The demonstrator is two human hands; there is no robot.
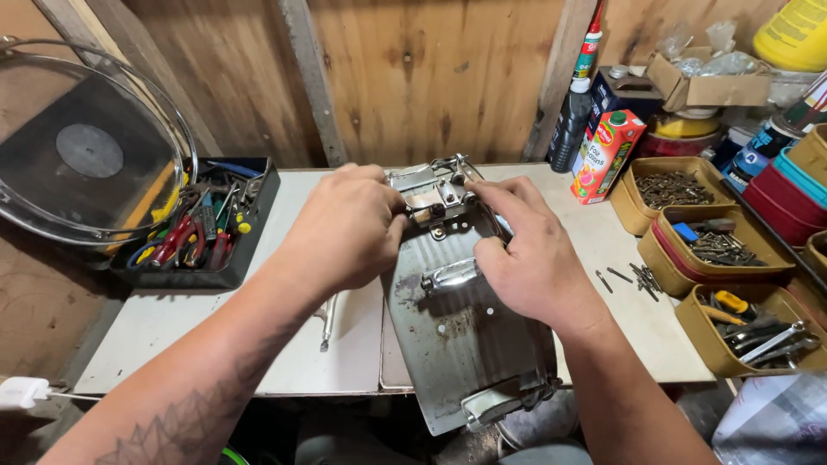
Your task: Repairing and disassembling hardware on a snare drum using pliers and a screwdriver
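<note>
A grey metal plate (461,331) lies on the tabletop (172,331), its near end jutting past the edge. Both hands sit at the plate's far end, on the latch (435,196) mounted there. The left hand (349,228) is curled over the latch's left side; the right hand (525,254) pinches its right side, seemingly gripping it, though the fingertips are partly hidden. A screwdriver (327,320) lies just left of the plate.
</note>
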